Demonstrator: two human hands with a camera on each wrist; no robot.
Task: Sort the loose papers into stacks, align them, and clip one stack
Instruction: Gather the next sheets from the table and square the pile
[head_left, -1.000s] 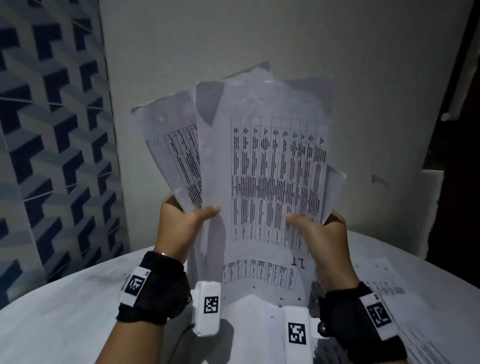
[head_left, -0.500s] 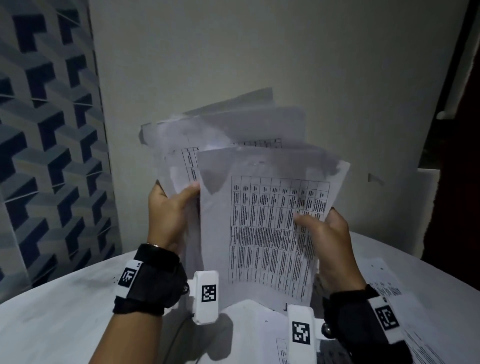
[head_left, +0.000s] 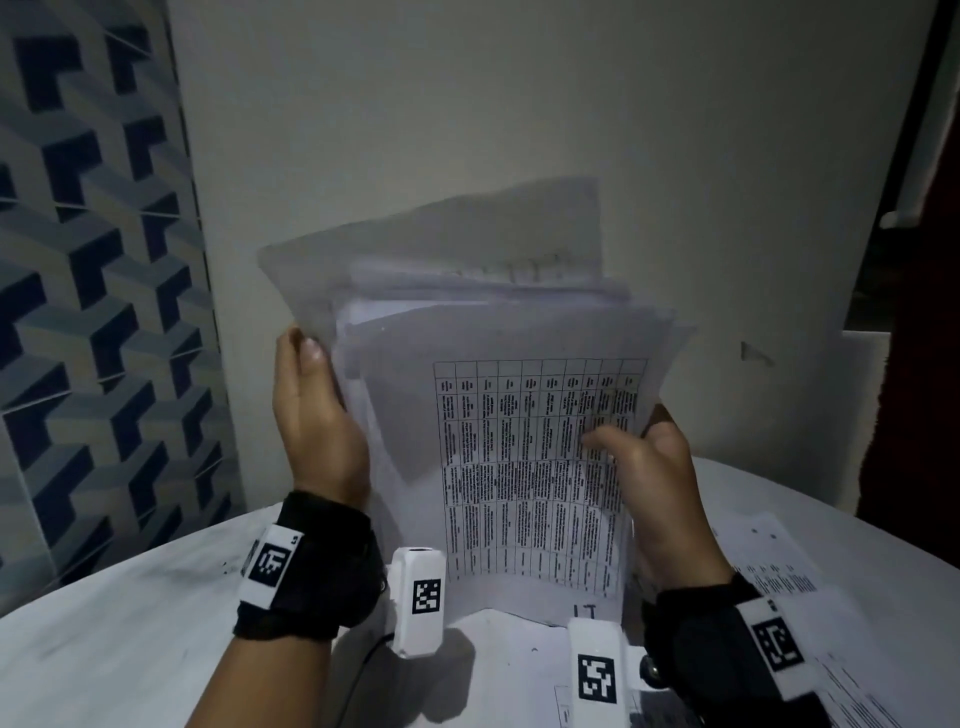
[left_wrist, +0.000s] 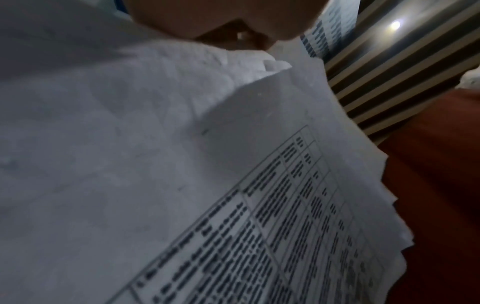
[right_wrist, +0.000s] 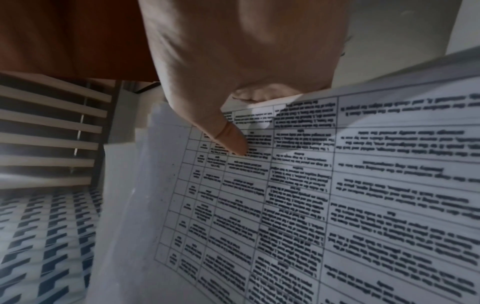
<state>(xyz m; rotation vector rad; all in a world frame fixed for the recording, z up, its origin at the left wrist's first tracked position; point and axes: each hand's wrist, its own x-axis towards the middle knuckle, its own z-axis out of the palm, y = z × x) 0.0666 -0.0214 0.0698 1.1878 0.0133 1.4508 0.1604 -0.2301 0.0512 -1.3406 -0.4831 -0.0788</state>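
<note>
ok so the bundle of papers (head_left: 524, 457) is finally coming together. A second ago the sheets were fanned out wide and held high, with one page sticking way out on the left hand's side. Now they've dropped lower, the fan has mostly closed up, and the bottom edge sits right down at the worktop (head_left: 130, 613), touching it or just about; I can't quite tell from the head view.

My left hand (head_left: 317, 421) is gripping the left edge of the bundle, thumb on the near face and the other fingers hidden behind the sheets. My right hand (head_left: 660, 483) pinches the right edge, thumb flat across the printed table on the front page, and the right wrist view shows that thumb clearly.

Top edges are still ragged though: a couple of back sheets poke up above the front page and lean left of it. So I'd say we're mid-align, not done. It probably wants a few taps on the worktop to square things up.

More printed sheets (head_left: 779, 577) lie flat on the worktop, right of the bundle. No clip anywhere in view yet.
</note>
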